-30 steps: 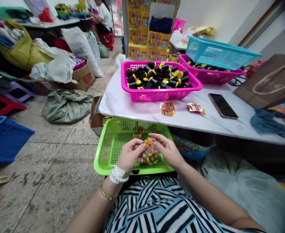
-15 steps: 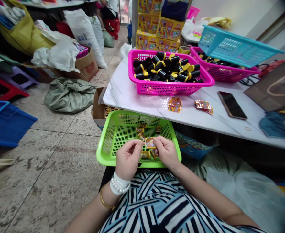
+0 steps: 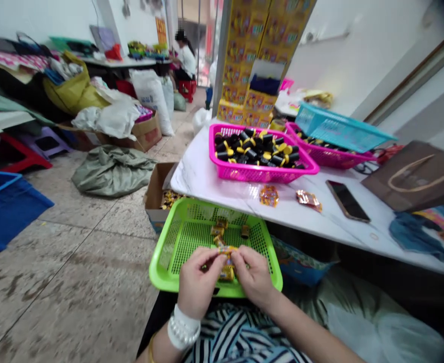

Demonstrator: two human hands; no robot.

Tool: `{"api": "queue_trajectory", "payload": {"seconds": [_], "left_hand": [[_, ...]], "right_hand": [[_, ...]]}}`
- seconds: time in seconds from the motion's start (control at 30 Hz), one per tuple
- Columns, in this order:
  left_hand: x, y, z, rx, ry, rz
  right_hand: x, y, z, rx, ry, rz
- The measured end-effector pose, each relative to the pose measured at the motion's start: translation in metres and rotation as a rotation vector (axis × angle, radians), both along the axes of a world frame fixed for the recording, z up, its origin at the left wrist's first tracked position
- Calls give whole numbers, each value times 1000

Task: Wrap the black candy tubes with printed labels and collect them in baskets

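Note:
Between my left hand [image 3: 199, 277] and my right hand [image 3: 252, 275] is a small yellow-orange printed label [image 3: 227, 249], seen nearly edge-on. The fingers of each hand pinch one end of it. Below them is a green plastic basket [image 3: 155, 269] close to my lap. Small yellow-wrapped cylinders [image 3: 227, 274] lie in it just under my fingers, and a separate cylinder [image 3: 245, 231] stands toward its right side. My fingertips partly hide the label and the cylinders beneath.
On the white table [image 3: 195, 169] stands a pink basket [image 3: 263, 174] of black-and-yellow cylinders. Two groups of labels, one flat pile [image 3: 269, 195] and one stack [image 3: 308, 200], lie before it, left of a phone [image 3: 347, 200]. A cardboard box [image 3: 157, 196] stands left of the green basket.
The label, earlier facing me, is now turned edge-on, with both hands pinching its ends. My hands have drawn level with each other over the basket. The camera view has tilted upward.

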State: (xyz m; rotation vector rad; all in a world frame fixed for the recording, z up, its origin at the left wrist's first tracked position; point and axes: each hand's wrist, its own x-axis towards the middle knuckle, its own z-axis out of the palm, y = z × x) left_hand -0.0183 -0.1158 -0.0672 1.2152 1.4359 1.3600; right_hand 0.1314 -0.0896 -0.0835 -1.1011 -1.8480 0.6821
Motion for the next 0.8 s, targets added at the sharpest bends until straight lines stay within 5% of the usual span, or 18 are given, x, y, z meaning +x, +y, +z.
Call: {"api": "queue_trajectory", "payload": {"seconds": [0.23,0.33,0.43,0.57,0.7,0.8], "left_hand": [[-13,6,-4,-118,-222,44],[-13,5,-5,-198,-315,37],[-11,8,-5,-260,-383,30],[-8,19,-2,-398,-506,-88],[-12,31,6,-460,-663,-158],[-19,40,10,-465,-836,-114]], "right_hand": [[-4,21,18,208,-141,195],[11,62,60,287,-186,145],[25,129,119,402,-375,-109],[23,219,171,179,-921,-257],[14,270,172,71,-1026,-176],[19,275,167,61,-1047,-160]]}}
